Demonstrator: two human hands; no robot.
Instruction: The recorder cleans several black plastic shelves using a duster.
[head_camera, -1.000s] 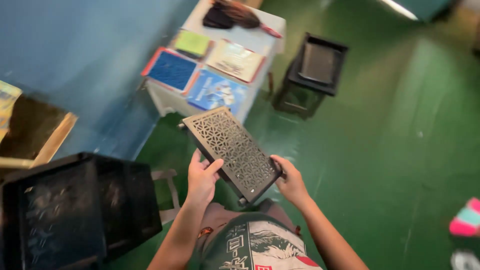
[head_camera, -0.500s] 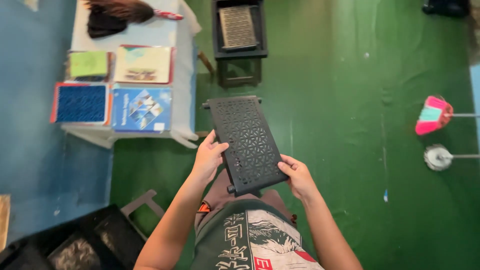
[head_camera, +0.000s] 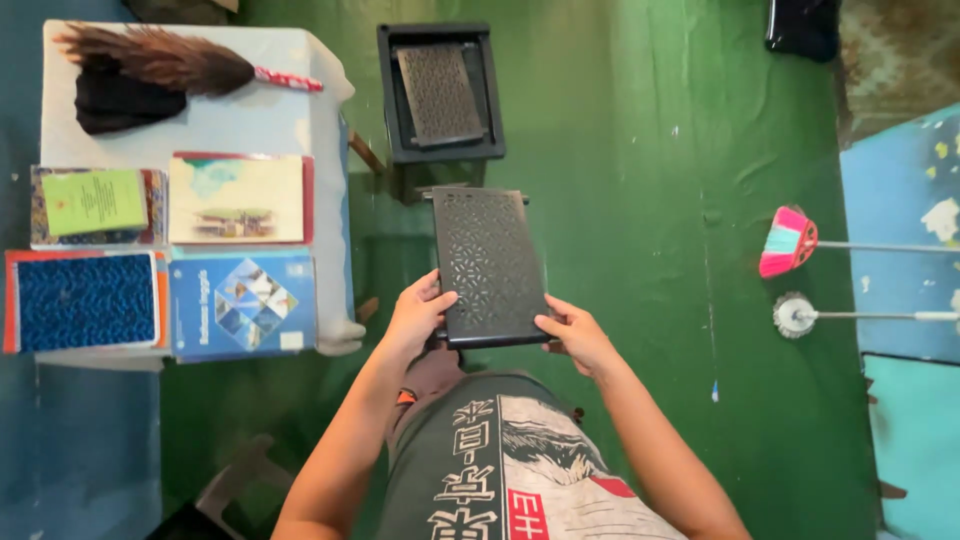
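I hold a black perforated rectangular panel (head_camera: 488, 262) out in front of my body, its long side pointing away from me. My left hand (head_camera: 418, 316) grips its near left corner, thumb on top. My right hand (head_camera: 573, 335) grips the near right corner. Beyond the panel's far end stands a black square frame stand (head_camera: 393, 100) on the green floor, with a similar perforated panel (head_camera: 440, 94) lying inside it.
A white-covered table (head_camera: 270, 125) at the left carries several books (head_camera: 242, 303) and a feather duster (head_camera: 160, 62). A pink broom head (head_camera: 787, 242) and a round mop head (head_camera: 795, 314) lie on the floor at the right. A dark object (head_camera: 803, 27) sits at the top right.
My view has swung right and levelled over the floor. The panel has turned from a slant to point straight away from me, and its far end now lies closer to the black stand.
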